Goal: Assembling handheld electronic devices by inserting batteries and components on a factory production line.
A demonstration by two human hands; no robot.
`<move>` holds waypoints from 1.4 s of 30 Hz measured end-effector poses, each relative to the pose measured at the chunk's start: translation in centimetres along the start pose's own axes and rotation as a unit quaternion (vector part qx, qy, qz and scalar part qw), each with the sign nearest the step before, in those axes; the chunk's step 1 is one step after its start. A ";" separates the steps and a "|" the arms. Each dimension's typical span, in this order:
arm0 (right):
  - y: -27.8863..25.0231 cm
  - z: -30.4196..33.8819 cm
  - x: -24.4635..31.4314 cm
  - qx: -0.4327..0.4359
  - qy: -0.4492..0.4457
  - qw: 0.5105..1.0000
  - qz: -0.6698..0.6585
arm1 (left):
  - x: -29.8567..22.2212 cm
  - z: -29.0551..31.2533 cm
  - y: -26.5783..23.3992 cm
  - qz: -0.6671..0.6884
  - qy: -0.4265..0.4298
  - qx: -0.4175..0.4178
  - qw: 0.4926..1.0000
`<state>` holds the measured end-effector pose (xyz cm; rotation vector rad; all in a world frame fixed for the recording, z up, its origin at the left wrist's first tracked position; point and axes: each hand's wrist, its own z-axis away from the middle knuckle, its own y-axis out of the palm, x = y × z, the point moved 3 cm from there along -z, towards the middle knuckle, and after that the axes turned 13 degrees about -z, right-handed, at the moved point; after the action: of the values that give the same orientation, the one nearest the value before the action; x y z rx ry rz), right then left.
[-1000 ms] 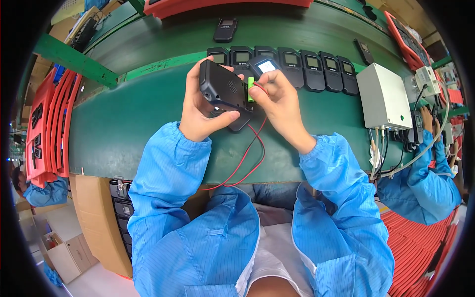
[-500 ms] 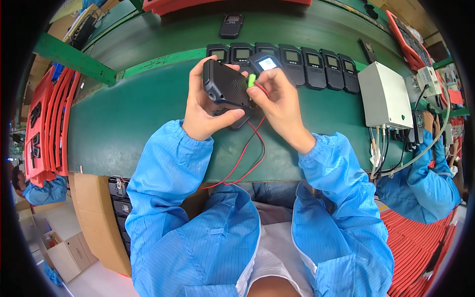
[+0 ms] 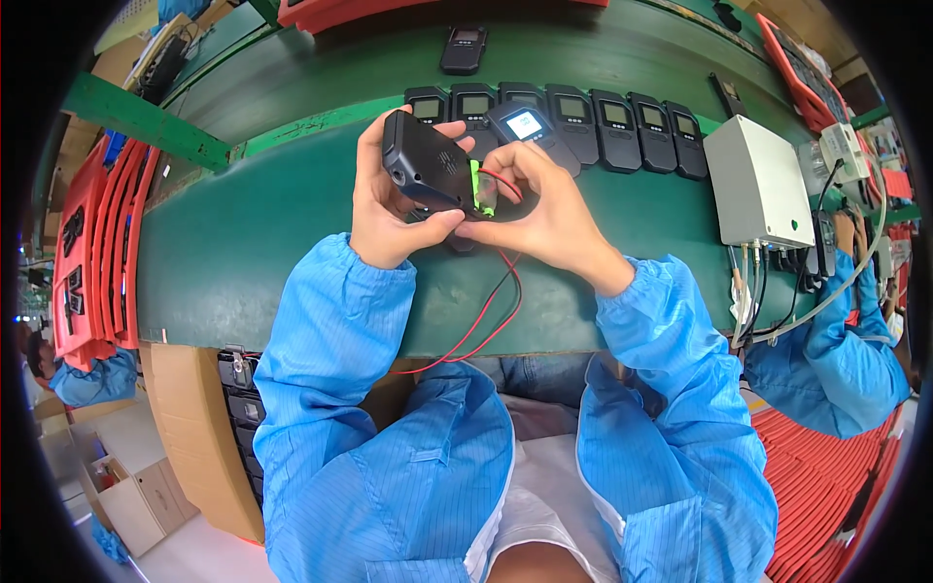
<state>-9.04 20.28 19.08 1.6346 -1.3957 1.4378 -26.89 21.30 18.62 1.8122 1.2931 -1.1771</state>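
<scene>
Wide flat green worktop [image 3: 243,253], blocky black plastic device [image 3: 423,160] held above it; looks partway, end fit prob. unfinished.
L hand [image 3: 384,216] half-spread, clasping device; R hand [image 3: 554,216] curled at narrow bright-green piece [image 3: 476,183] at device end, thin red wire [image 3: 501,178] beside; firm pinch or not, can't tell.

A black device [image 3: 428,160] is slanting above the centre of the frame, its small speaker holes showing. A bright green part [image 3: 476,183] is sitting at its right end. Red wires [image 3: 521,290] are looping mid-frame.
</scene>
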 end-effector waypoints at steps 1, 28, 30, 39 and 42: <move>0.0 -0.1 0.0 0.012 0.029 0.999 -0.023 | -0.1 0.0 0.0 -0.006 -0.002 -0.004 1.000; 2.2 1.0 -1.7 0.059 0.118 0.986 -0.106 | 2.0 -0.3 -1.6 0.050 -0.122 -0.010 0.991; 2.2 1.0 -1.8 0.052 0.118 0.986 -0.103 | 2.1 -0.4 -1.6 0.044 -0.128 -0.004 0.991; 2.3 1.0 -1.9 0.062 0.117 0.987 -0.089 | 2.0 -0.2 -1.5 0.038 -0.133 -0.018 0.990; 2.5 1.0 -2.1 0.065 0.116 0.987 -0.093 | 1.9 -0.1 -1.5 0.036 -0.135 -0.022 0.990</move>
<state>-10.72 19.35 16.29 1.5702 -1.0124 1.5778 -28.00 22.69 16.93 1.5907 1.0806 -1.2919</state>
